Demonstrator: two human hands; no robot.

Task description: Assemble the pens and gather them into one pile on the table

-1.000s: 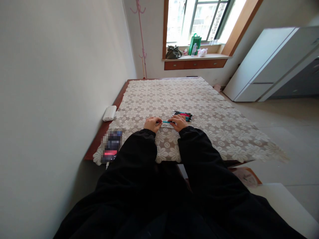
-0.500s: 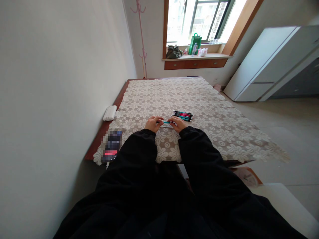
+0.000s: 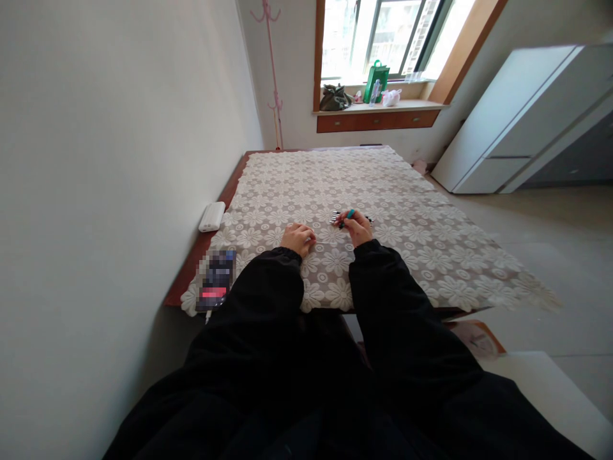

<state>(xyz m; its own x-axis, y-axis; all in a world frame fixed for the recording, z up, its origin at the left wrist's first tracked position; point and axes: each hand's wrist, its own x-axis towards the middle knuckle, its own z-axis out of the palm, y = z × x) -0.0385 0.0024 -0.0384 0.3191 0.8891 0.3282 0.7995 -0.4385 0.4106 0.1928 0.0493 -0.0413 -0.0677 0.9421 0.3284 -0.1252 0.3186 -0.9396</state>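
My right hand (image 3: pixel 360 228) is closed around a teal pen (image 3: pixel 351 213) with a dark end, tilted just over a row of pens (image 3: pixel 335 218). The hand covers most of that row, so only the pens' tips and ends show on either side. To the left, my left hand (image 3: pixel 297 239) rests low at the tablecloth with its fingers curled together. At its fingertips a thin pale strip (image 3: pixel 326 243) runs to the right; its kind is too small to tell. Whether the left fingers grip it is hidden.
A lace tablecloth (image 3: pixel 412 255) covers the table. At the left edge lie a white box-shaped device (image 3: pixel 212 217) and a phone (image 3: pixel 216 281) with a cable plugged in. A wall stands close on the left; a chair (image 3: pixel 541 383) is at the lower right.
The teal pen was held between both hands. My left hand has let it go, and my right hand has carried it right and turned it up over the row of pens.
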